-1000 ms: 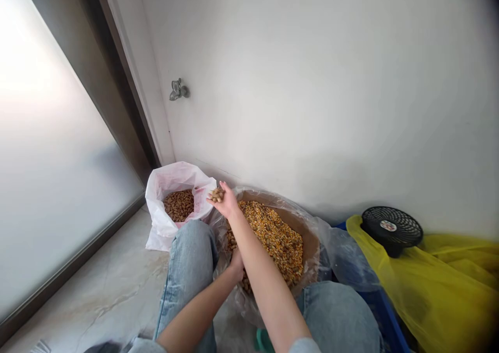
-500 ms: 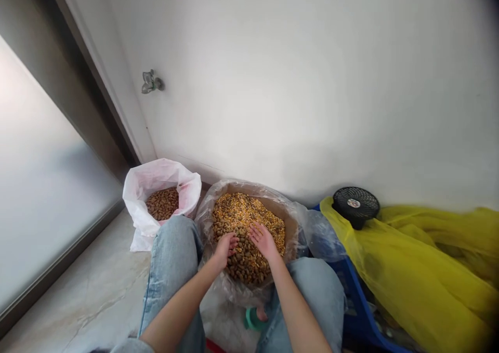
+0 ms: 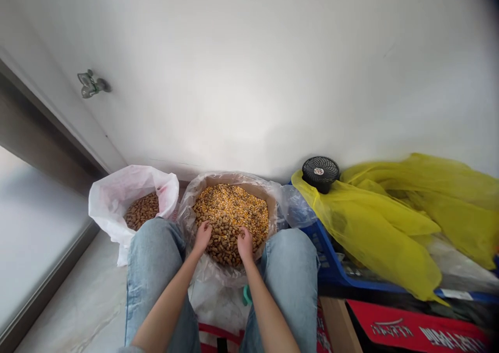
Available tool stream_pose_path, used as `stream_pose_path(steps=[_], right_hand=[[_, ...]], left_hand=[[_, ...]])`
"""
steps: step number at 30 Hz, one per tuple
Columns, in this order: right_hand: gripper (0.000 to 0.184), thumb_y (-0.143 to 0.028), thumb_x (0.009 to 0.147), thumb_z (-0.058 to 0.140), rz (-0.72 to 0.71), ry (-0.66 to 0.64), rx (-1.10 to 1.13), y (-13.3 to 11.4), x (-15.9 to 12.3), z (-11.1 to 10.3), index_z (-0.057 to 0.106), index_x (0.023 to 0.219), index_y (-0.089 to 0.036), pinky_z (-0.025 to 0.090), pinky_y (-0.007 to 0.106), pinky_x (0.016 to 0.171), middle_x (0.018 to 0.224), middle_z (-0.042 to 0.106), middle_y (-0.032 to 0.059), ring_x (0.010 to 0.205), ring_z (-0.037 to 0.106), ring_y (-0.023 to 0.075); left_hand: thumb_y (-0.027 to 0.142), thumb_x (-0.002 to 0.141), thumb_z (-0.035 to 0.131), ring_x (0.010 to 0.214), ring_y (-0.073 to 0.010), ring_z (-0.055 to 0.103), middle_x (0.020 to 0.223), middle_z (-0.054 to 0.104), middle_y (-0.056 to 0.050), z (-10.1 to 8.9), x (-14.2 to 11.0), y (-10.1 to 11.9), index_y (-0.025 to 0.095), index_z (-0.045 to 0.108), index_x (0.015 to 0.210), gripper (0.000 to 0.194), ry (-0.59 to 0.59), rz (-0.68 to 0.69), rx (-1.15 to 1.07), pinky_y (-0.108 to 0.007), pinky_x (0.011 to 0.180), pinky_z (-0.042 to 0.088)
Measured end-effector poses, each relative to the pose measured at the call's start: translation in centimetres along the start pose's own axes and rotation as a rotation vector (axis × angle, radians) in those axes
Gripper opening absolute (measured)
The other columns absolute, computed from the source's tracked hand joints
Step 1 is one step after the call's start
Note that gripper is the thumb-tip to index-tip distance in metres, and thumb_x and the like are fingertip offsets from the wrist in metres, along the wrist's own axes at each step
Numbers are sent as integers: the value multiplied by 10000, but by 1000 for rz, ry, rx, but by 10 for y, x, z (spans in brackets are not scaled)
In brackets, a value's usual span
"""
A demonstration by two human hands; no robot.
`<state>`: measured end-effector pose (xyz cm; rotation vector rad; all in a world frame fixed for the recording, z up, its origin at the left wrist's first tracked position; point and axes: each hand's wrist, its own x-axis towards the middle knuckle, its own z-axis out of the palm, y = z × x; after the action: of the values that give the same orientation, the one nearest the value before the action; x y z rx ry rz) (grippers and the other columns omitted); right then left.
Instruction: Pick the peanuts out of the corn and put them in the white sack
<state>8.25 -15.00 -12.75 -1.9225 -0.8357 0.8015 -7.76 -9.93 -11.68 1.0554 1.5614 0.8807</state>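
The person's left hand [image 3: 203, 236] is at the left edge of an open carton [image 3: 258, 189], its fingers bent inward against the brown pieces [image 3: 224, 251]. The right hand [image 3: 245, 245] is opposite, nearer the carton's right edge, with its fingers curled loosely toward the same pieces. Neither hand is spread flat; whether any pieces are caught in either one, I cannot tell. The brown pieces are heaped toward the carton's near edge, between and below the hands, while yellow kernels [image 3: 234, 201] mixed with some brown cover the part toward the far edge. A clear plastic liner [image 3: 189, 199] folds out over the carton's edges. Just beside the carton's left edge, a white sack [image 3: 105, 199] stands open on the floor [image 3: 83, 301], with reddish-brown pellets [image 3: 142, 211] inside. Past the right edge is a blue crate [image 3: 331, 263], partly covered by yellow netting [image 3: 374, 228], with a black fan [image 3: 320, 172] near its far left corner.
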Motion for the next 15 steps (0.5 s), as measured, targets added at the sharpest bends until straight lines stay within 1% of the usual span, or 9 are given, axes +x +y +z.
stream_pose_path(steps=[4, 6, 8, 10, 12, 15], right_hand=[[302, -251, 715, 348, 140, 20, -12, 18, -17, -7, 611, 837, -165, 408, 314, 784, 890, 641, 94, 862, 574, 211], [314, -285, 737, 337, 171, -1, -15, 24, -25, -7, 621, 810, -171, 417, 306, 757, 850, 655, 93, 822, 589, 211], [316, -312, 747, 348, 182, -35, -12, 26, -29, -6, 628, 802, -176, 418, 292, 757, 852, 661, 90, 825, 593, 207], [319, -332, 754, 356, 185, -74, -8, 25, -29, -5, 634, 790, -180, 417, 283, 756, 861, 664, 85, 832, 594, 202], [320, -335, 760, 356, 187, -107, -7, 22, -28, -4, 639, 764, -184, 415, 280, 753, 846, 666, 79, 825, 594, 199], [318, -328, 766, 357, 188, -137, -12, 18, -29, -4, 639, 744, -184, 407, 280, 758, 825, 665, 77, 824, 588, 197]], left_hand=[[286, 753, 423, 1098, -210, 447, 1129, 544, -121, 2, 9, -7, 140, 578, 988, 317, -56, 161, 282, -345, 952, 301], [299, 770, 394, 1120, -216, 427, 1139, 538, -121, 2, 9, -11, 146, 590, 977, 323, -84, 173, 330, -360, 975, 271], [313, 770, 395, 1128, -216, 421, 1143, 539, -110, 2, 8, -15, 157, 604, 953, 319, -124, 186, 373, -359, 990, 253], [352, 779, 379, 1126, -212, 426, 1144, 545, -93, 2, 7, -19, 173, 610, 948, 338, -171, 206, 437, -358, 992, 256], [398, 800, 323, 1123, -207, 432, 1140, 549, -83, 1, 5, -20, 184, 606, 970, 393, -207, 224, 499, -363, 986, 268], [437, 817, 256, 1116, -207, 441, 1129, 558, -84, 1, 4, -19, 187, 604, 987, 461, -229, 238, 544, -374, 977, 279]])
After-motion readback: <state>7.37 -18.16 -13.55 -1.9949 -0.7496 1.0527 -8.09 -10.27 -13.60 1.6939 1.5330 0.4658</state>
